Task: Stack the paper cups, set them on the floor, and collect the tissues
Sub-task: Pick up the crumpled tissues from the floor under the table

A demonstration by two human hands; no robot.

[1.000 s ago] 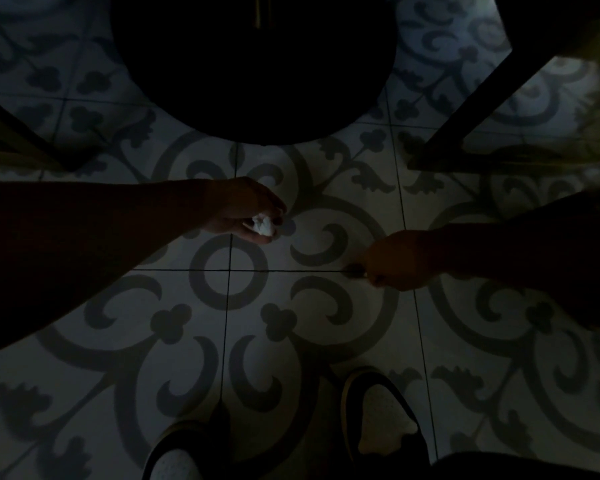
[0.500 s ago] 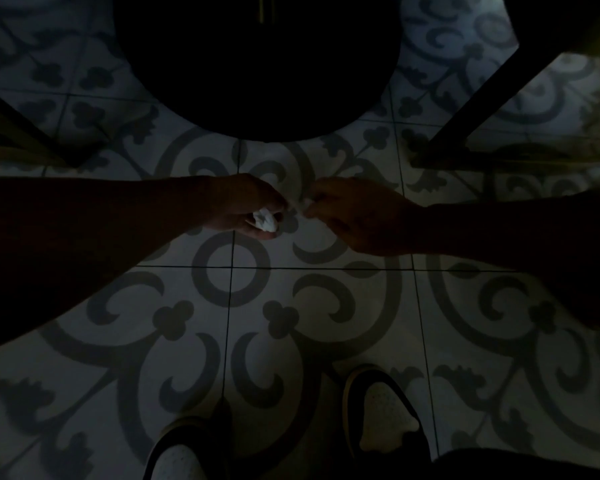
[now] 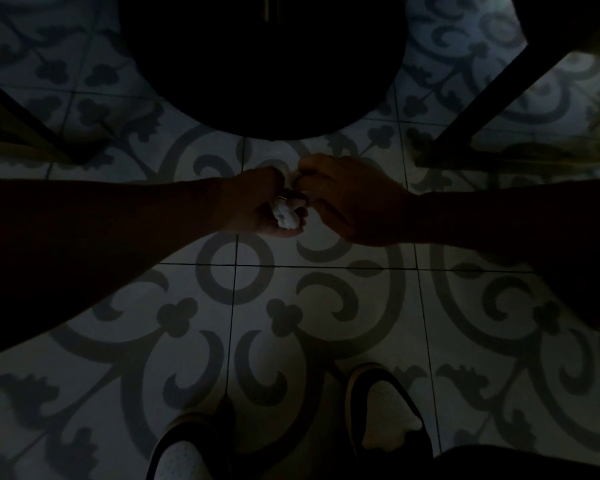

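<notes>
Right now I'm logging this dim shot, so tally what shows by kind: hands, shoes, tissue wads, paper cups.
Hands: 2, the left hand and the right hand
Shoes: 2, a left shoe and a right shoe
Tissue wads: 1, a white wad in the left hand
Paper cups: 0 in view
Total: 5
</notes>
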